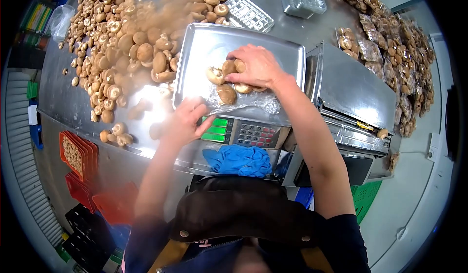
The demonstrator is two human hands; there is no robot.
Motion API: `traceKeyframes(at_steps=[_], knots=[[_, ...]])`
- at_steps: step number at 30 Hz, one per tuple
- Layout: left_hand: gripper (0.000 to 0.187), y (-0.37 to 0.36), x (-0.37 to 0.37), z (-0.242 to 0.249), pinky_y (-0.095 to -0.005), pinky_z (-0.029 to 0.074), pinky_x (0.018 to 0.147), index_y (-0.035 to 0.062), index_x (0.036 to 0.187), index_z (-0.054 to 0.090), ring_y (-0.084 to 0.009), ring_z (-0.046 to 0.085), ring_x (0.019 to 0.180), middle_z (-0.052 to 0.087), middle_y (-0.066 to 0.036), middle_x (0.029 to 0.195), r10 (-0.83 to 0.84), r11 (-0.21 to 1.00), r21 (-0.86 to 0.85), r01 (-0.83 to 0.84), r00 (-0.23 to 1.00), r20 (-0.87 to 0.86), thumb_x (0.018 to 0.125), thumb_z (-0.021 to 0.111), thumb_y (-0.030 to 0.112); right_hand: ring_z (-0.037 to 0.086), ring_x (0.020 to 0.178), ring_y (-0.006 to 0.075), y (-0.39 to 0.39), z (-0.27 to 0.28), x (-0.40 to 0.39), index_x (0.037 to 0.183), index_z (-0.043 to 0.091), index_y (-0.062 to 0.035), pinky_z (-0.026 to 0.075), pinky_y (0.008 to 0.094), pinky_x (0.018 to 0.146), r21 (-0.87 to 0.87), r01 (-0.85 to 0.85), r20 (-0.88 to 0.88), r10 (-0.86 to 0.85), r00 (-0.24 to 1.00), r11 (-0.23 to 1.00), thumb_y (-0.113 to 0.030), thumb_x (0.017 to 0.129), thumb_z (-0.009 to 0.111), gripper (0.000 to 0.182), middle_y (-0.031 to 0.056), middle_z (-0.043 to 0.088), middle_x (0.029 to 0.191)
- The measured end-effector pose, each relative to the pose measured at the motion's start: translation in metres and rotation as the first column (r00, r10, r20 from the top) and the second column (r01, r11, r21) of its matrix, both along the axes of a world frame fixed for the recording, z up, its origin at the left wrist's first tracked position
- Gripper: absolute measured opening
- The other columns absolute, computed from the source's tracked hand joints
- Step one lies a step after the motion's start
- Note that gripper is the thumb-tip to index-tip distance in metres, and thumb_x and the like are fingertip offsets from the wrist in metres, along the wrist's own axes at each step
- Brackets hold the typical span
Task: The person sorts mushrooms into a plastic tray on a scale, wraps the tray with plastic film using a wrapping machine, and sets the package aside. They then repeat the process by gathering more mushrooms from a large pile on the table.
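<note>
A small group of brown mushrooms (226,94) lies on a clear plastic bag (253,103) on the metal weighing tray (207,41) of a scale. My right hand (257,67) reaches over the tray, its fingers curled round mushrooms at the back of the group. My left hand (187,121), slightly blurred, is at the tray's front left corner and pinches the near left edge of the bag. Below the tray, the scale's keypad (253,135) and green displays (215,129) face me.
A large heap of mushrooms (112,43) covers the table's left side. Clear plastic punnets (302,0) stand at the back. To the right are a metal wrapping machine (358,87) and many packed mushroom bags (390,48). A blue cloth (239,161) lies before the scale; red crates (78,156) stand lower left.
</note>
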State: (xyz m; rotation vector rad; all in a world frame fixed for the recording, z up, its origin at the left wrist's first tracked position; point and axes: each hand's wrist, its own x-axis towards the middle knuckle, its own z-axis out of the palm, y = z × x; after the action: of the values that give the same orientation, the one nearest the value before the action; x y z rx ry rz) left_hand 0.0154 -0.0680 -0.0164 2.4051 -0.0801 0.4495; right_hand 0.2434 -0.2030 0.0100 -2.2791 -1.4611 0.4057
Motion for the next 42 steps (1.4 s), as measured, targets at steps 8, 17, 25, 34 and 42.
traceKeyframes(at_steps=[8, 17, 25, 34, 42], knots=[[0.027, -0.007, 0.001, -0.002, -0.0343, 0.042, 0.060, 0.0019, 0.075, 0.050, -0.0264, 0.052, 0.071, 0.048, -0.010, 0.080, 0.114, 0.992, 0.042, -0.116, 0.993, 0.030, 0.062, 0.071, -0.007, 0.062, 0.095, 0.0282, -0.002, 0.001, 0.005, 0.100, 0.066, -0.0100, 0.048, 0.0371, 0.084, 0.029, 0.075, -0.160, -0.069, 0.985, 0.997, -0.047, 0.066, 0.076, 0.052, 0.0087, 0.067, 0.101], [0.027, -0.011, 0.003, -0.016, -0.0317, 0.037, 0.048, 0.0034, 0.072, 0.046, -0.0234, 0.046, 0.054, 0.043, -0.009, 0.066, 0.242, 0.970, -0.023, -0.241, 0.962, 0.129, 0.068, 0.071, -0.008, 0.062, 0.087, 0.0176, -0.005, -0.002, 0.018, 0.100, 0.065, -0.0061, 0.049, 0.0303, 0.083, 0.044, 0.116, -0.471, -0.081, 0.879, 0.992, -0.042, 0.066, 0.079, 0.051, 0.0064, 0.067, 0.093], [0.019, -0.046, -0.006, -0.008, -0.0288, 0.039, 0.046, 0.0038, 0.093, 0.055, -0.0154, 0.048, 0.049, 0.050, -0.006, 0.057, 0.474, 0.842, -0.241, -0.483, 0.875, -0.099, 0.083, 0.070, 0.007, 0.064, 0.089, 0.0215, -0.001, -0.001, 0.022, 0.098, 0.066, -0.0044, 0.048, 0.0323, 0.083, 0.034, 0.304, -0.359, -0.272, 0.893, 0.952, -0.046, 0.067, 0.078, 0.054, 0.0100, 0.068, 0.096], [0.017, -0.117, -0.037, 0.004, -0.0369, 0.047, 0.052, 0.0051, 0.101, 0.056, -0.0334, 0.061, 0.059, 0.059, -0.016, 0.067, 0.246, 0.847, -0.391, -0.361, 0.917, -0.312, 0.088, 0.065, 0.012, 0.064, 0.096, 0.0296, 0.006, -0.003, 0.011, 0.099, 0.069, -0.0058, 0.047, 0.0385, 0.086, -0.084, 0.340, -0.159, -0.349, 0.923, 0.937, -0.059, 0.065, 0.073, 0.063, 0.0149, 0.068, 0.100], [0.008, -0.139, -0.090, -0.015, -0.0371, 0.047, 0.051, 0.0094, 0.091, 0.058, -0.0294, 0.061, 0.064, 0.061, -0.010, 0.073, -0.067, 0.953, -0.301, -0.034, 0.945, -0.319, 0.084, 0.062, 0.012, 0.064, 0.099, 0.0303, 0.012, -0.003, 0.011, 0.106, 0.067, -0.0040, 0.047, 0.0380, 0.087, -0.109, 0.409, -0.143, -0.422, 0.895, 0.906, -0.062, 0.066, 0.071, 0.071, 0.0165, 0.068, 0.105]])
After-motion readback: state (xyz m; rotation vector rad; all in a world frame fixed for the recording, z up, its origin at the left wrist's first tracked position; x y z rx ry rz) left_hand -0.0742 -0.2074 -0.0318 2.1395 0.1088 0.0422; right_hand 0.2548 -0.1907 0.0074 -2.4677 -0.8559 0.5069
